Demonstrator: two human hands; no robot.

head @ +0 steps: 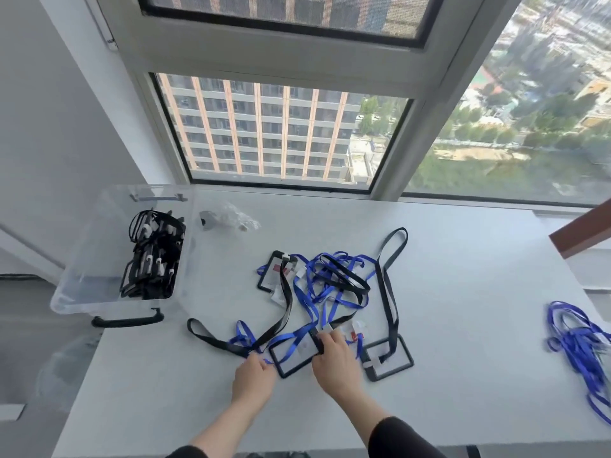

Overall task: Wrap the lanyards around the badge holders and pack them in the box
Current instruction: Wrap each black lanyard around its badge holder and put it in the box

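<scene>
At the near middle of the worktop (463, 259), a black-framed badge holder (304, 353) lies flat between my hands. My right hand (335, 358) is clamped on its right end, fingers curled over the edge by the clip. My left hand (253, 375) sits at its left corner with bent fingers among the straps; I cannot tell whether it has pinched one. I judge the holder light and fairly stiff, with a slick clear window, so I would take it by the frame edges, not the face. The straps are soft, limp ribbon that will snag and drag neighbours along, so they are best taken close to the clip and drawn out slowly. I count three black-framed holders loose on the worktop: this one, a second (388, 357) just to its right, and a third (274, 276) farther off to the left. At least three black lanyards (284, 312) run through the heap; the blue lanyards (330, 276) are too knotted to count. One more pile of blue straps (575, 342) lies well apart at the right edge. One clear box (66, 305) stands at the far left, holding wrapped black bundles (155, 259) I cannot number, with a crumpled plastic bag (231, 216) beside it.
</scene>
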